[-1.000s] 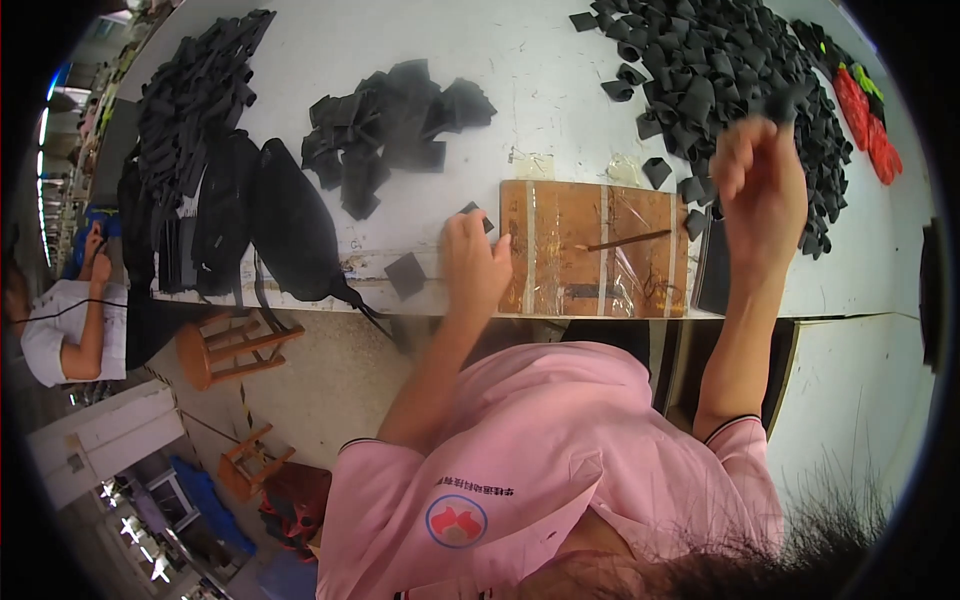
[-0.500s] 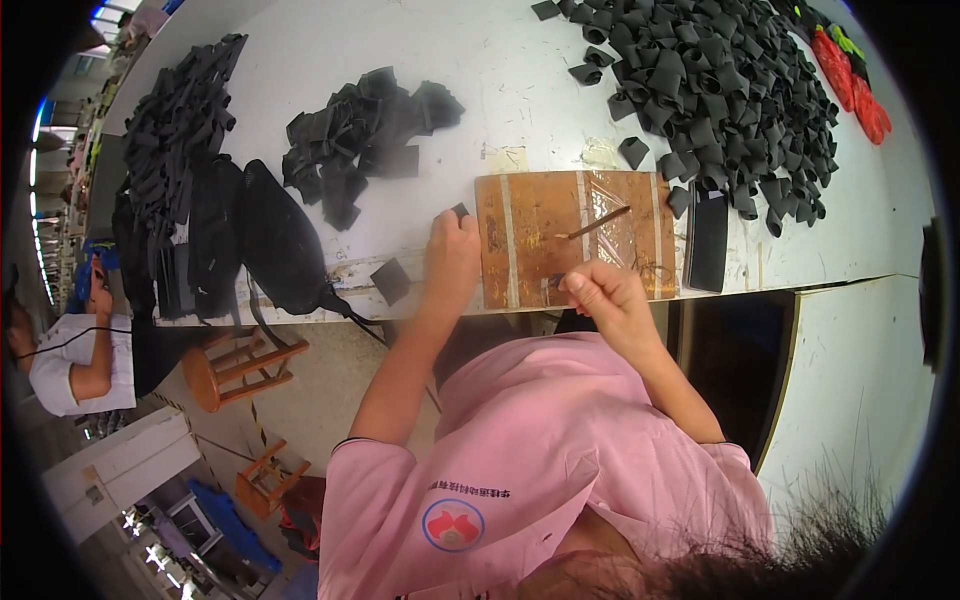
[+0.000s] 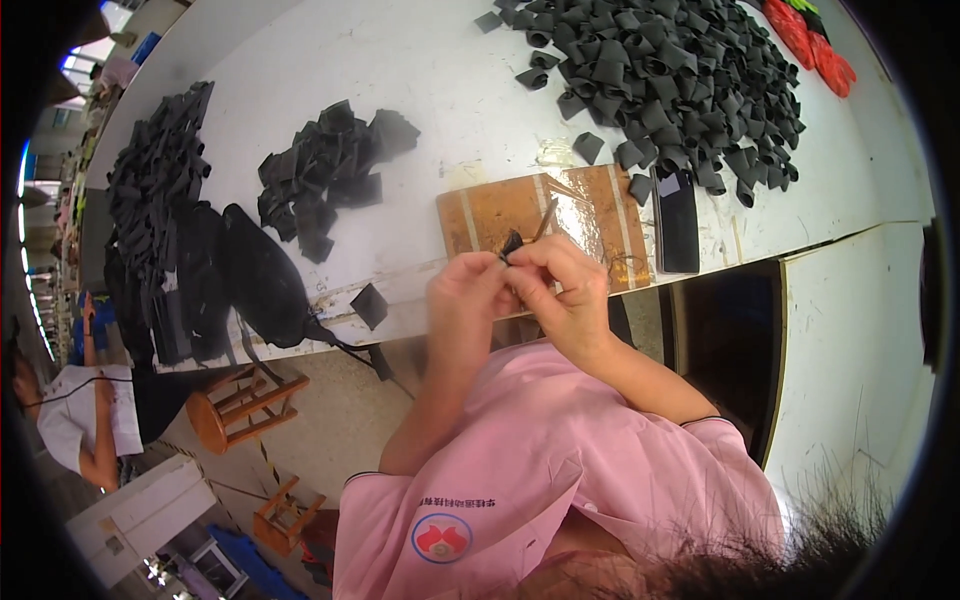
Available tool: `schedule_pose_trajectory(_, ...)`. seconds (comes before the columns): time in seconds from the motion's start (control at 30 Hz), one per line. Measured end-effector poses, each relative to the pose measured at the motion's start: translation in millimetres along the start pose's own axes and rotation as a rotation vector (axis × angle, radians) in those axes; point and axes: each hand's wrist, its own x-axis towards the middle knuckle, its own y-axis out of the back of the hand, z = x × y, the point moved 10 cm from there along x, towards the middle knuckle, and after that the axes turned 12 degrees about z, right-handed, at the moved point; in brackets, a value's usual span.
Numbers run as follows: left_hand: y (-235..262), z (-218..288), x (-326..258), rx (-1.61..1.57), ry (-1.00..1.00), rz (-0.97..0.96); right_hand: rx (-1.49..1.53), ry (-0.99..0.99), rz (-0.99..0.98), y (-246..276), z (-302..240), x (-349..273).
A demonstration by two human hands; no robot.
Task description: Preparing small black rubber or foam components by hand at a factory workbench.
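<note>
Lying at far L of the worktop is a heap of thin blk strips, w/ a blk pouch beside it near the front edge; a wooden stool stands on the floor below, approx. Next comes a loose pile of flat dk grey pieces, then one single dk square alone by the edge. Mid-view, the L hand is pinched closed, thumb & fingertips on a small blk piece, which pokes up just above the front part of the brown board. The R hand meets it fingertip to fingertip, also pinched on the same piece; can't tell which grips harder. Behind the R hand a thin stick lies on the board, lower end hidden. Just R of the board: a dk flat slab, prob. a phone. Beyond it, the big heap of curled dk pieces. Judging by that heap, lots look done; the held piece is mid-handling, & the flat pile plus lone square look untouched, i.e. a fair few left.
</note>
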Motion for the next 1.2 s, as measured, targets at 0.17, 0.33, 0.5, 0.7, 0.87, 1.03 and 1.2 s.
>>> schedule_pose_trajectory(0.17,-22.3,26.2,-16.7,0.307,-0.437,0.014,-0.056,-0.002,0.084,17.3,-6.4,4.2)
schedule_pose_trajectory(0.33,-25.3,27.5,-21.0,0.392,-0.542,0.020,-0.049,0.071,0.091,21.5,-2.5,1.4)
schedule_pose_trajectory(0.5,-23.7,47.0,-28.9,0.544,-0.761,0.202,-0.409,0.404,0.071,11.3,-17.4,-1.1)
schedule_pose_trajectory(0.7,-48.6,-0.5,-21.9,-0.396,0.325,-0.296,0.445,-0.442,-0.056,13.8,36.9,5.5)
schedule_pose_trajectory(0.87,-45.8,47.9,-30.2,0.451,-0.677,-0.068,1.247,-0.973,-0.307,-20.0,37.5,-21.8)
schedule_pose_trajectory(1.03,-53.2,16.4,-6.9,-0.283,0.149,-0.297,0.659,-0.651,-0.311,3.8,20.2,10.2)
schedule_pose_trajectory(1.2,-101.6,46.1,-38.6,-0.704,0.534,-0.589,0.386,-0.243,-0.358,6.1,-36.6,63.9)
